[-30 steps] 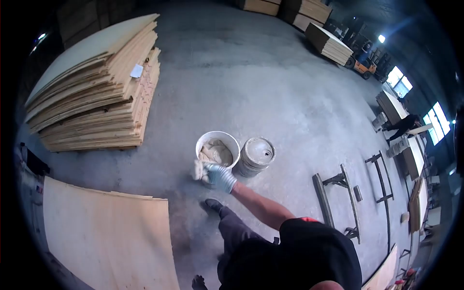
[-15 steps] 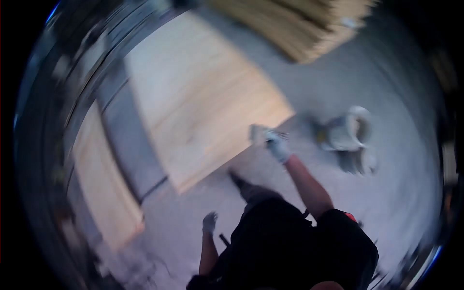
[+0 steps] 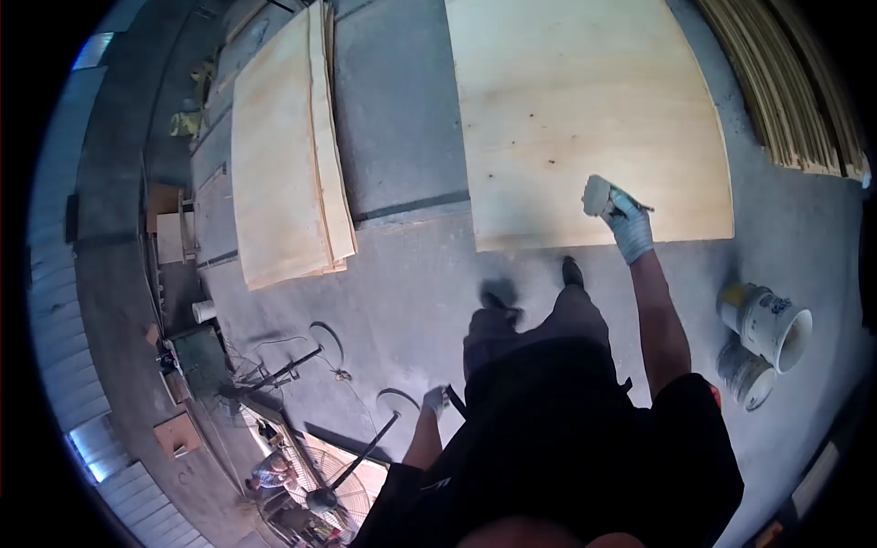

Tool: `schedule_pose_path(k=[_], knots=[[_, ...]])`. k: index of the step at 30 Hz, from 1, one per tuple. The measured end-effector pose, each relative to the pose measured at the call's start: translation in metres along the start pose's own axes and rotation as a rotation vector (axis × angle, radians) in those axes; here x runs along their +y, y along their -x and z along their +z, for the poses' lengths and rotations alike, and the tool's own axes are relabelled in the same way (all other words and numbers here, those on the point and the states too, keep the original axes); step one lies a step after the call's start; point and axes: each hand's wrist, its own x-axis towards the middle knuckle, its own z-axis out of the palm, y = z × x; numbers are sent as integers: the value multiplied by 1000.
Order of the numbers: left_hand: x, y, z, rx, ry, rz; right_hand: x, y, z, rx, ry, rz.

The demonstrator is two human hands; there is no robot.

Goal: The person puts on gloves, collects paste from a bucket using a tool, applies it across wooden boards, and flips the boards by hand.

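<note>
My right hand (image 3: 630, 228), in a pale glove, is closed around a flat, broad grey scraper (image 3: 596, 195). It is above the near right part of a large pale wood sheet (image 3: 594, 119) with a few dark knots; whether the scraper touches the sheet I cannot tell. My left hand (image 3: 437, 400), also gloved, is low at my left side, close to a black strap end (image 3: 454, 402). Its fingers are too small and partly hidden to read.
Stacked pale wood sheets (image 3: 283, 155) lie at left. A pile of boards (image 3: 786, 91) is at far right. Buckets (image 3: 776, 331) with whitish smears are on the floor to my right. A large fan (image 3: 338, 484) and another person (image 3: 274, 473) are at lower left.
My view has turned and sharpened, so the sheets and buckets now appear farther right. The scraper remains in my right hand. My left hand appears closer to the black strap.
</note>
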Motion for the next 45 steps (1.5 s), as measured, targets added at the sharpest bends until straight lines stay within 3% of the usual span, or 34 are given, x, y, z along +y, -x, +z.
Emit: schedule_pose_path(k=[3, 6, 7, 8, 9, 10, 11, 12, 14, 16, 18, 20, 22, 25, 28, 30, 33, 35, 36, 37, 39, 41, 42, 45], knots=[[83, -37, -20, -28, -182, 157, 22, -16, 38, 99, 122, -36], [197, -136, -99, -53, -1326, 712, 90, -41, 57, 266, 168, -72], [244, -184, -116, 27, -1435, 605, 121, -41, 64, 295, 115, -88], [299, -224, -128, -69, -1429, 523, 145, -38, 82, 321, 51, -120], [347, -262, -124, 68, -1493, 531, 167, -30, 88, 338, -1, -141], [407, -292, -117, 43, -1409, 502, 230, -21, 40, 431, -25, -173], [469, -332, -97, 83, -1446, 570, 290, -19, -10, 515, -53, -238], [532, -317, -50, 181, -1445, 675, 322, -16, -15, 636, -95, -200], [639, -319, 47, 76, -1442, 1070, 376, 18, -7, 806, -163, -143], [714, -340, 174, 159, -1512, 1169, 394, 9, -19, 895, -186, -150], [762, -341, 294, -9, -1457, 1460, 410, 3, -39, 1017, -215, -104], [783, -350, 406, -127, -1466, 1665, 404, -25, -64, 1101, -140, -170], [786, -348, 502, -124, -1652, 1481, 400, -58, -109, 1149, -56, -269], [741, -381, 594, 77, -1837, 1411, 390, -93, -170, 1191, 44, -344], [698, -380, 607, 305, -1688, 1400, 349, -118, -196, 1240, 28, -486], [696, -381, 606, 317, -1725, 1413, 340, -125, -215, 1173, -128, -584], [695, -380, 612, 297, -1763, 1397, 373, -178, -289, 1209, -135, -537], [699, -380, 616, 307, -1788, 1386, 359, -191, -322, 1337, 749, -374], [698, -383, 618, 319, -1790, 1389, 344, -199, -320, 1382, 1100, -272], [697, -384, 613, 338, -1797, 1383, 338, -206, -320, 1282, 1256, -219], [696, -385, 609, 322, -1807, 1356, 350, -213, -275, 1186, 1256, -310], [696, -382, 614, 303, -1798, 1364, 397, -205, -235, 1023, 1470, -356], [695, -382, 613, 300, -1793, 1373, 429, -208, -203, 1018, 1432, -398], [692, -380, 607, 290, -1814, 1365, 552, -214, -93, 1107, 1321, -262]])
